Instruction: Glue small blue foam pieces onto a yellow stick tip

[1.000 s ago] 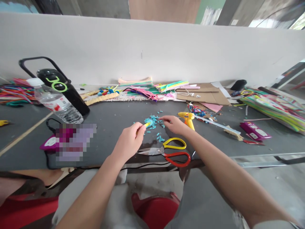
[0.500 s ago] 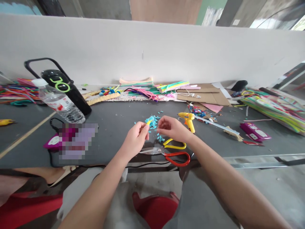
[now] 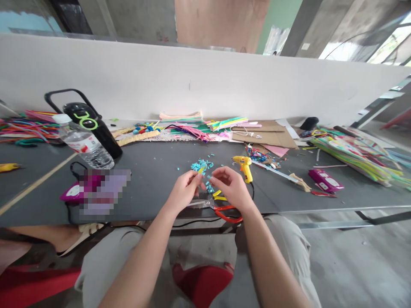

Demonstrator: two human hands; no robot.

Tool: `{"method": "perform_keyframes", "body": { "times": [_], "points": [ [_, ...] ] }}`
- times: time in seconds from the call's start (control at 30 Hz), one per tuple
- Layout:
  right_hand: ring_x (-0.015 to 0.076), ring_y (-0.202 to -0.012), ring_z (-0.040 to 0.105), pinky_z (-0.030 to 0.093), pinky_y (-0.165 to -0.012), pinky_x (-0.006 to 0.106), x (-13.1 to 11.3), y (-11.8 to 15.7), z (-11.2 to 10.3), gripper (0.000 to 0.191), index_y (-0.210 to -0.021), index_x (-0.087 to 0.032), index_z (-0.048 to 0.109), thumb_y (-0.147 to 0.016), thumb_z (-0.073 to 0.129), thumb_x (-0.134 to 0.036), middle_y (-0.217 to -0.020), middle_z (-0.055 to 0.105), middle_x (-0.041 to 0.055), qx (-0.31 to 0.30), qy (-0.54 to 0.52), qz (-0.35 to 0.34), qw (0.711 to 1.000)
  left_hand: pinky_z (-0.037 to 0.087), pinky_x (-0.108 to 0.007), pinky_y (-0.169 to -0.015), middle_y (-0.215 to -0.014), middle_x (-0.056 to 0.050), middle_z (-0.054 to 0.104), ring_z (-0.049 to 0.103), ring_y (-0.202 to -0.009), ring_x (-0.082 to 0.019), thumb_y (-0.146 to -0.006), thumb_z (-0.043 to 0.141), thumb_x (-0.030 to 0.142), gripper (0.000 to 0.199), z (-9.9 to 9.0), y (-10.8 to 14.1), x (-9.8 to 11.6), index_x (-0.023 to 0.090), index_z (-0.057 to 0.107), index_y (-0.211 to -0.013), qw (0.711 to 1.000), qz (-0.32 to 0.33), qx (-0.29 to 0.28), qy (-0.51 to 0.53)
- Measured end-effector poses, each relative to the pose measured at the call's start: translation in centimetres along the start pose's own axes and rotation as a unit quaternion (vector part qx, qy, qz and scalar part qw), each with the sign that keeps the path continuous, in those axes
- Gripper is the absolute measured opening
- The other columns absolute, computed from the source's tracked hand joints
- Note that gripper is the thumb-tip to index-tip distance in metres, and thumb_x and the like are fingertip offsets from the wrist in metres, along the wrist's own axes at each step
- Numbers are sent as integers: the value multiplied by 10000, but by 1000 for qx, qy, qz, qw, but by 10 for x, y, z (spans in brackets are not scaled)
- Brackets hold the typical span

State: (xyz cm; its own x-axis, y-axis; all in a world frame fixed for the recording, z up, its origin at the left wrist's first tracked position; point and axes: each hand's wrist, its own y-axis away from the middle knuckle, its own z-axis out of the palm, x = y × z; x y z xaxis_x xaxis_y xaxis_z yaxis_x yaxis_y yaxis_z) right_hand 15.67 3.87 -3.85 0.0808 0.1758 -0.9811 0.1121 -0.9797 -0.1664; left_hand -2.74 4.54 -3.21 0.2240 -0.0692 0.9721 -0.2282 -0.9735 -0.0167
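Observation:
My left hand (image 3: 183, 191) is closed, with thumb and fingers pinching a small yellow-and-blue piece (image 3: 201, 170). Close on its right, my right hand (image 3: 233, 188) pinches a tiny blue piece (image 3: 209, 177) at its fingertips; the hands are slightly apart. Many short blue pieces (image 3: 195, 165) lie scattered on the dark table just beyond and between my hands. Below them rest large scissors (image 3: 224, 215) with one red and one yellow handle, partly covered by my right hand. A yellow glue gun (image 3: 245, 168) lies to the right of that hand.
Left are a clear water bottle (image 3: 91, 149), a black flask (image 3: 104, 134) and a purple box (image 3: 72, 193). Bundled coloured strips (image 3: 229, 123) and cardboard (image 3: 269, 137) line the white partition (image 3: 135, 81). Another purple box (image 3: 326, 180) sits right. A person's foot (image 3: 86, 233) shows lower left.
My right hand has come nearer my left and now has a tiny blue piece at its fingertips. The left hand keeps its yellow-and-blue piece. The whole view has shifted slightly.

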Motion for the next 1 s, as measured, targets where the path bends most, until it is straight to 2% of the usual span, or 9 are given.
{"method": "perform_keyframes", "body": {
  "times": [0.1,0.27,0.4,0.53,0.7,0.87,1.0],
  "points": [
    [201,-812,673,552,-777,345,6,4,7,225,-930,-225,615,-841,714,-406,-856,698,36,-2,6,-2,1000,440,-249,-546,-796,-40,706,544,-546,-126,-929,522,571,399,2,2,-8,183,614,-948,1000,-8,2,24],
    [179,-750,648,527,-729,325,11,-9,10,155,-889,-235,574,-859,677,-347,-813,679,8,-61,77,-19,995,466,-244,-559,-783,-39,698,565,-571,-127,-926,536,575,407,3,4,-16,177,619,-934,999,-9,-6,44],
    [175,-743,662,533,-739,324,15,-13,10,100,-909,-234,572,-882,639,-303,-790,693,0,-97,79,-17,992,468,-246,-575,-778,-30,689,575,-599,-134,-951,505,565,389,5,7,-20,188,592,-904,1000,-7,4,24],
    [173,-762,685,543,-762,318,17,-5,13,93,-939,-231,582,-883,640,-277,-783,698,0,-54,46,-16,997,445,-242,-584,-754,-13,666,556,-614,-135,-977,489,524,345,11,11,-21,197,570,-905,1000,3,23,-11],
    [180,-825,697,553,-808,318,17,-1,16,221,-1048,-211,621,-871,697,-321,-870,722,29,-12,7,-47,999,408,-227,-552,-666,22,610,514,-564,-116,-993,473,511,333,18,15,-18,205,526,-872,998,12,69,-8],
    [158,-802,668,537,-794,286,14,4,18,152,-920,-196,694,-917,666,-345,-870,718,27,-28,24,-73,997,401,-221,-555,-639,29,579,490,-548,-103,-1002,467,492,357,20,20,-12,206,472,-790,996,21,91,-7],
    [152,-743,654,524,-760,288,11,6,18,181,-893,-196,666,-955,621,-360,-785,692,11,-47,-20,-63,997,379,-215,-538,-619,33,542,462,-545,-95,-998,486,485,372,21,19,-11,197,478,-763,996,27,77,20]
  ]
}}
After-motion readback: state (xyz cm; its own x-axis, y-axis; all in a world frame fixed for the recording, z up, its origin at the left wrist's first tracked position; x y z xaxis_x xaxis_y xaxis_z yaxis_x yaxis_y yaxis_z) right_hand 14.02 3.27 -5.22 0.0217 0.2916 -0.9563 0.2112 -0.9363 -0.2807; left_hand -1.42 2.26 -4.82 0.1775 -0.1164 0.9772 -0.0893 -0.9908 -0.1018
